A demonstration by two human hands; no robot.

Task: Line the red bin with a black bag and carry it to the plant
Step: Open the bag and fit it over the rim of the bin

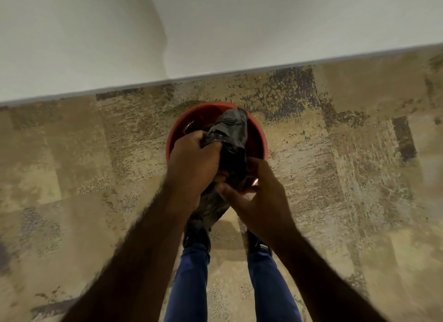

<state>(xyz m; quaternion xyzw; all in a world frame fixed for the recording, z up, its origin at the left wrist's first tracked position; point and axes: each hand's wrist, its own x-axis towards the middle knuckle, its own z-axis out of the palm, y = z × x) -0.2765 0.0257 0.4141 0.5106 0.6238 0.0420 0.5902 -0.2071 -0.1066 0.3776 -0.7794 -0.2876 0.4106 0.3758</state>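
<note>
The round red bin stands on the carpet directly below me, close to the wall. A crumpled black bag hangs bunched over its opening, partly inside, with a tail trailing down toward my feet. My left hand clutches the bag's upper left part above the bin. On the right, my right hand pinches the bag's lower part at the bin's near rim. The bin's near side is hidden behind my hands. No plant is in view.
A white wall with a pale skirting runs across just beyond the bin. Mottled beige and purple carpet spreads left and right. My legs in blue trousers and dark shoes stand right behind the bin.
</note>
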